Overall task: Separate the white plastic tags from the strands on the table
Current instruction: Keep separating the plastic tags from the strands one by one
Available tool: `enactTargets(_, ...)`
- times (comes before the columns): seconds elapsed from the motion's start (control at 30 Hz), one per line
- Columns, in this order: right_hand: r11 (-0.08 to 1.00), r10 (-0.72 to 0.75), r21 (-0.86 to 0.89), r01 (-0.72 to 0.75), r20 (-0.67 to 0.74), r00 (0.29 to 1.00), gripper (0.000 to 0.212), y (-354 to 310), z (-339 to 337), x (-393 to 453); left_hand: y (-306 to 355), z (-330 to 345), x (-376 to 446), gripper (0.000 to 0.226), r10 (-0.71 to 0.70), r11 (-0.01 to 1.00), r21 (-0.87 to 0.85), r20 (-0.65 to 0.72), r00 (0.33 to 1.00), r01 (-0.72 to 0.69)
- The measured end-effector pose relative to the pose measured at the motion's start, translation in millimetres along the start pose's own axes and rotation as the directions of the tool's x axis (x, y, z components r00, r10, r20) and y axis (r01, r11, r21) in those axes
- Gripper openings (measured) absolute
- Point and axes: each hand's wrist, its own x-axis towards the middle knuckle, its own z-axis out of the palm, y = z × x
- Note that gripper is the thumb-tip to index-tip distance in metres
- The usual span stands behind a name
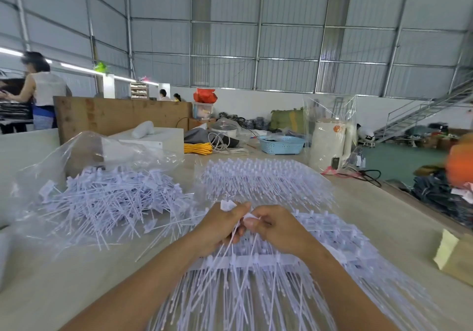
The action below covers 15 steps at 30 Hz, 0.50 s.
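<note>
Both hands meet over the tabletop (pixel 384 218). The left hand (pixel 220 224) grips a bundle of strands (pixel 231 243), one tag (pixel 227 205) at its 12 o'clock. The right hand (pixel 275 225) pinches another tag (pixel 249 218) at its 9 o'clock.

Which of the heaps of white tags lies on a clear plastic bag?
The loose heap on the left: separated tags lie crisscross on the plastic bag. The others remain in joined rows.
</note>
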Motion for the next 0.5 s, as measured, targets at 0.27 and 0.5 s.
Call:
enactTargets(0.27, 0.841, -0.126, -0.540, 0.020, -0.160, 0.979, 0.019, -3.3, 3.3, -0.7, 2.0, 3.0, -2.1, 0.042, -0.089, 0.980, 0.173, -0.084, 0.992, 0.102)
enactTargets(0.5, 0.718, -0.259, -0.686, 0.122, -0.100, 0.961, 0.018, -3.4, 2.2, -0.8, 9.8, -1.1, -4.2, 0.027, -0.331, 0.942, -0.052, 0.031, 0.943, 0.332)
